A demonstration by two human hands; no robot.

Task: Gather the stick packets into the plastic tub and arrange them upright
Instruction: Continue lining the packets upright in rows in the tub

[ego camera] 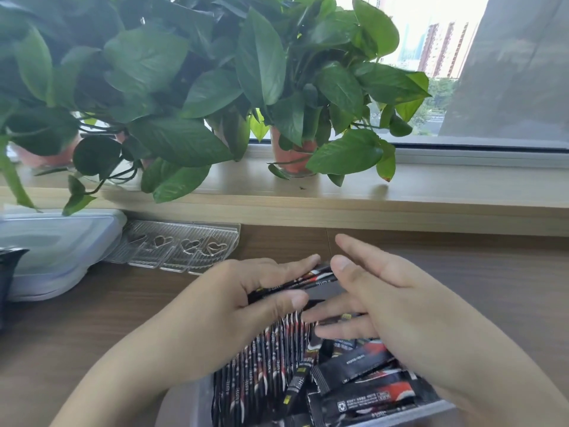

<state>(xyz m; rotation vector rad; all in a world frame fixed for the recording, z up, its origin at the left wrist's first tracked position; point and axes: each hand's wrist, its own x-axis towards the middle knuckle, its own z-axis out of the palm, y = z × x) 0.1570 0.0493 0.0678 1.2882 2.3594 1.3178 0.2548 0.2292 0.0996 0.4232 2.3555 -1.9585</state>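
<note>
1. The left hand (246, 291) grips a bundle (308, 280) of stick packets, with its fingers (295, 263) curled over the far side and the thumb pressed on the near side.
2. The right hand (397, 303) holds nothing. Its fingers (363, 251) are straight and spread, and they sit at the bundle's right end, either touching it or just beside it; the blur hides which.
3. The bundle's long axis runs sideways between the two hands, with the right end a little farther away. It lies flat, not upright.
4. The tub (191, 402) stands on the counter (92, 318), directly below and nearer the person than the bundle.
5. In the tub's left part a row (261, 365) of packets stands on edge. In the right part loose packets (363, 383) lie flat and crossed.
6. My reading is that the bundle must be turned on end and brought down and back to join the row's far end. The left hand already has it, and the right hand is placed to square its ends.
7. The far rim of the tub is hidden behind the hands.
</note>
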